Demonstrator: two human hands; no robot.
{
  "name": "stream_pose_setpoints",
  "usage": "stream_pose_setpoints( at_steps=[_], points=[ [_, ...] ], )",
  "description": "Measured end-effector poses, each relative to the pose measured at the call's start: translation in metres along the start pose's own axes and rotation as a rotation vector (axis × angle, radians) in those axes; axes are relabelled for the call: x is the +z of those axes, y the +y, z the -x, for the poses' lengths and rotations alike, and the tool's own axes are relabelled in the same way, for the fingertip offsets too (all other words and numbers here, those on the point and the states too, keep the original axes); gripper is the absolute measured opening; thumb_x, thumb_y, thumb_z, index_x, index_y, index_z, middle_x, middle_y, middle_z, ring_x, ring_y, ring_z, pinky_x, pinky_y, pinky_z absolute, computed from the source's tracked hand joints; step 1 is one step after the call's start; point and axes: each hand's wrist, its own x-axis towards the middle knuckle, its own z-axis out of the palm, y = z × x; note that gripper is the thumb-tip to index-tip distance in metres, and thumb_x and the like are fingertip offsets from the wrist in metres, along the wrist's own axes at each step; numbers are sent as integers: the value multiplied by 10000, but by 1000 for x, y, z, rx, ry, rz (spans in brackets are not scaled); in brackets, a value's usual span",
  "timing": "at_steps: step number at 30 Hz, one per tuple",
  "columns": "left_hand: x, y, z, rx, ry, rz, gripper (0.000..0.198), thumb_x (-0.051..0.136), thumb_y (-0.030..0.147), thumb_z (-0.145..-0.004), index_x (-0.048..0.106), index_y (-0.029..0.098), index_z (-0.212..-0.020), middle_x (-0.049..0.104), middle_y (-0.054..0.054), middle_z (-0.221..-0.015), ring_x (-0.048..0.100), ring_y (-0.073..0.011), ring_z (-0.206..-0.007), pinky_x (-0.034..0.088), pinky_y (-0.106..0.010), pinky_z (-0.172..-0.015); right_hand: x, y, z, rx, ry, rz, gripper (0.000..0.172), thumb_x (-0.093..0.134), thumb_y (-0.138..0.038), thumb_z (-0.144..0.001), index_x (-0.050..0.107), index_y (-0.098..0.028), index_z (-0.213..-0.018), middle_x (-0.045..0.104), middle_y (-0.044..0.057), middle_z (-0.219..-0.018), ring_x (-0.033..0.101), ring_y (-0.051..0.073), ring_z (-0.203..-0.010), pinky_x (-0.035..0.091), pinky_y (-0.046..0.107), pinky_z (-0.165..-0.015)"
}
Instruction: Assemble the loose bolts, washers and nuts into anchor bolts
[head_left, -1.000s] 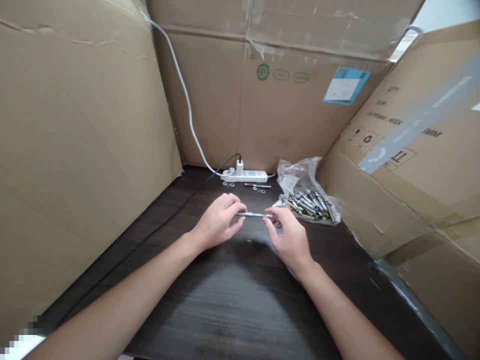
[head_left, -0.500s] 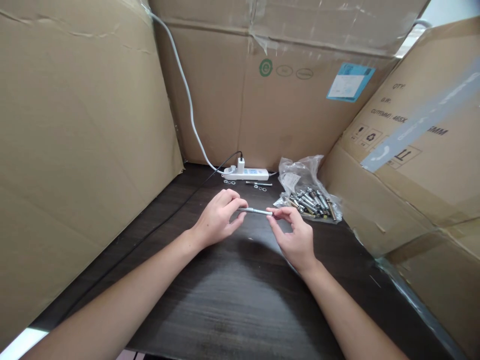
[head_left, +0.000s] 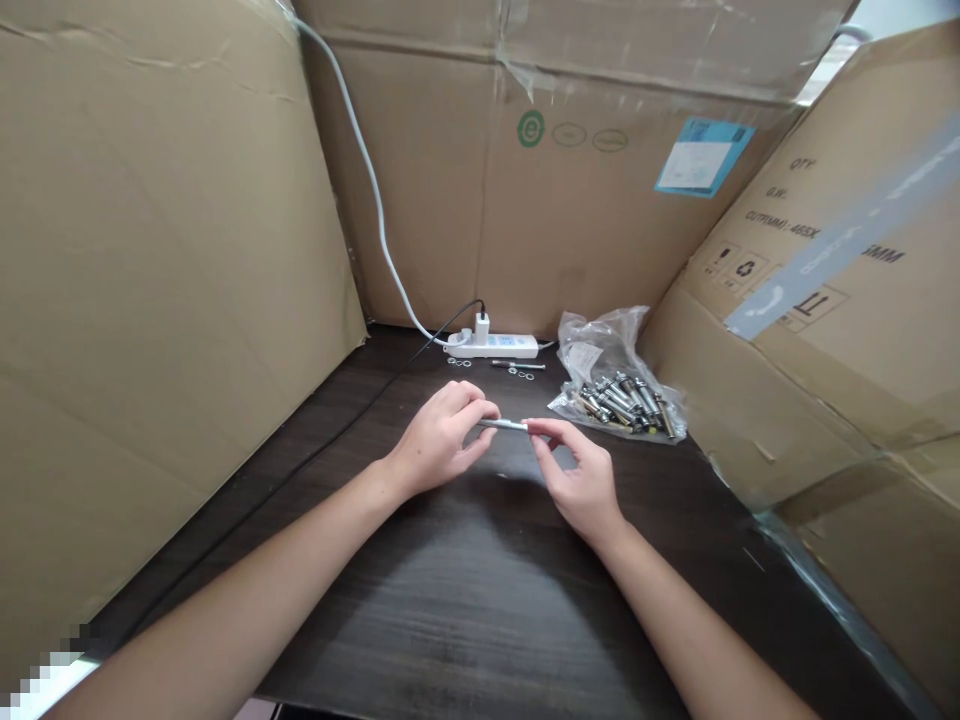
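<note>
A slim metal expansion bolt is held level above the dark table, between my two hands. My left hand is closed, its thumb and fingers pinching the left end. At the right end, the thumb and forefinger of my right hand are closed on the tip. My fingers hide both ends of the bolt, so only its grey middle shows. Beyond my hands lies another bolt. Small washers and nuts are on the table to its left, and more rings lie just in front of it.
A clear plastic bag of several expansion bolts lies at the back right. Behind is a white power strip with a plug. A black cable crosses the table's left side. Cardboard walls enclose the left, back and right.
My right hand has shifted left along the bolt toward my left hand, so less of the metal shows between them. My left hand has hardly moved.
</note>
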Motion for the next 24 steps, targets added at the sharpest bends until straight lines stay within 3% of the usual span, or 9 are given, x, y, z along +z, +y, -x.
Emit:
stream_pose_setpoints(
  at_steps=[8,14,19,24],
  points=[
    [2,2,0,15,-44,15,116,514,209,-890,576,160,-975,561,-62,-920,502,-178,-847,472,-323,-760,8,-3,6,34,-47,-84,252,537,-202,-882,670,-218,-1094,723,54,-1019,683,183,-887,540,289,-749],
    [5,3,1,30,-82,15,123,503,207,-899,571,173,-996,564,-67,-941,503,-185,-867,470,-332,-776,7,-3,4,126,-48,-136,169,567,-271,-868,695,-204,-957,728,59,-902,673,191,-799,532,302,-669],
    [5,6,0,73,-145,-17,122,475,200,-916,555,175,-1005,581,-70,-980,502,-199,-941,447,-345,-841,5,2,-2,337,-175,-412,186,612,-362,-829,618,-178,-859,695,47,-770,662,178,-705,506,264,-544],
    [4,13,-2,109,-180,-63,122,462,188,-915,545,171,-1003,602,-72,-1009,500,-215,-985,422,-349,-866,7,9,-4,438,-299,-647,267,636,-381,-804,590,-189,-984,670,47,-903,659,160,-725,485,238,-512]
  ],
)
